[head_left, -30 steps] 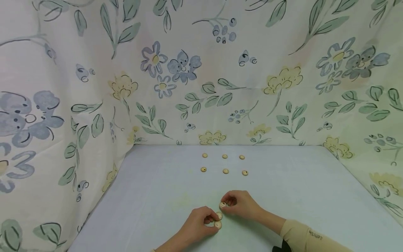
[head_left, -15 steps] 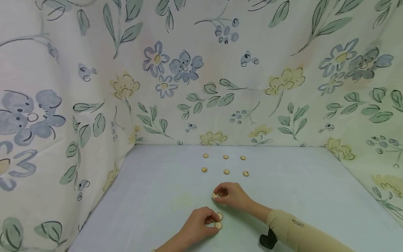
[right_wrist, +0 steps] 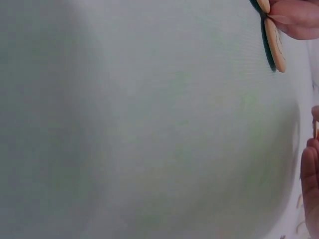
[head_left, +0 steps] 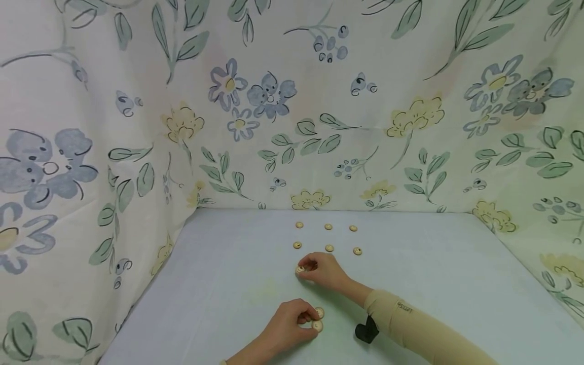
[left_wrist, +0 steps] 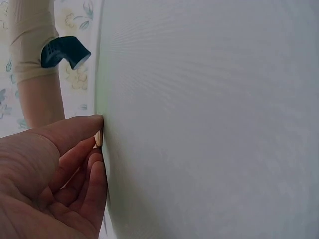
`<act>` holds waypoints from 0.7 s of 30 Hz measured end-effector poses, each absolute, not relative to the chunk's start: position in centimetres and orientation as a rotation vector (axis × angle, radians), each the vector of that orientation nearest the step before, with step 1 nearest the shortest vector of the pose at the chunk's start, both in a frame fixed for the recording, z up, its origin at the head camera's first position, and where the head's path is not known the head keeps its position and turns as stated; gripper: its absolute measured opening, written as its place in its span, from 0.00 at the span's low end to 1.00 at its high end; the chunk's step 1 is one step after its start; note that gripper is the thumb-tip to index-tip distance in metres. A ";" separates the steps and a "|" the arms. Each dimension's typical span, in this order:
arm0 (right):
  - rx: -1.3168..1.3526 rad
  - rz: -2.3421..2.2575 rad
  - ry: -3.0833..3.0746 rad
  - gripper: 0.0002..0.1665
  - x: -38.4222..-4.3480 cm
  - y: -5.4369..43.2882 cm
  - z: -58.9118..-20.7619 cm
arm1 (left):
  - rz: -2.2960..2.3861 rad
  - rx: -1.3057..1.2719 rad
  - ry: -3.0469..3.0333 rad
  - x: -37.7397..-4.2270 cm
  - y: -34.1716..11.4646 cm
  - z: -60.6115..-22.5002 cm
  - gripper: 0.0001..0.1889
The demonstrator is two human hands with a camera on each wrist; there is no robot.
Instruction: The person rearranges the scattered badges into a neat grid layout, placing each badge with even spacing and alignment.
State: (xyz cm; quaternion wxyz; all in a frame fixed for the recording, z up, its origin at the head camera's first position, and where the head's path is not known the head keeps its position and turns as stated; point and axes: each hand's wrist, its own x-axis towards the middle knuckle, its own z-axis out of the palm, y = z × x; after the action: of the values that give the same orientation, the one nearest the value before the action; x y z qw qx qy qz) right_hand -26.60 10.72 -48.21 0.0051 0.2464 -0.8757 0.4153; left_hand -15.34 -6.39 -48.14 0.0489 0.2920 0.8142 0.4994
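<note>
My left hand, near the front of the table, pinches a small round wooden disc with a dark mark on it. Just beyond lies a second disc, touched by the index finger. In the left wrist view a thin pale disc edge shows between thumb and finger. Farther out, my right hand holds another wooden disc between thumb and fingertips, low over the table. The right wrist view catches only part of that hand, plus a disc by the left fingers.
Several matching discs stand in two rows toward the back, such as the near-left one and the far-right one. Floral cloth hangs behind and beside the white table. A black wrist mount sits under the right sleeve.
My right hand has moved forward and left with its disc, away from the two near discs toward the rows. The left hand has stayed in place.
</note>
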 end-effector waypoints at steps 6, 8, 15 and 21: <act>0.820 1.276 -2.717 0.08 -27.5 9.9 -48.6 | 1.516 0.891 2.482 -15.4 -6.4 -48.2 0.07; 0.834 1.261 -2.717 0.08 -27.6 9.6 -48.8 | 1.514 0.891 2.482 -15.4 -6.4 -48.2 0.07; 0.848 1.224 -2.718 0.08 -27.7 8.7 -49.0 | 1.504 0.887 2.479 -15.4 -6.4 -48.2 0.08; 0.848 1.178 -2.725 0.08 -27.8 8.4 -49.0 | 1.509 0.879 2.472 -15.5 -6.4 -48.2 0.08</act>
State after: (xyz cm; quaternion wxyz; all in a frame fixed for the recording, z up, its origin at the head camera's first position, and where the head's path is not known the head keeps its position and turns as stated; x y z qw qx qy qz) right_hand -27.80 8.41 -49.02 0.0272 0.2747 -0.8822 0.3815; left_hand -15.55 -6.44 -48.22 0.0574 0.2899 0.8154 0.4977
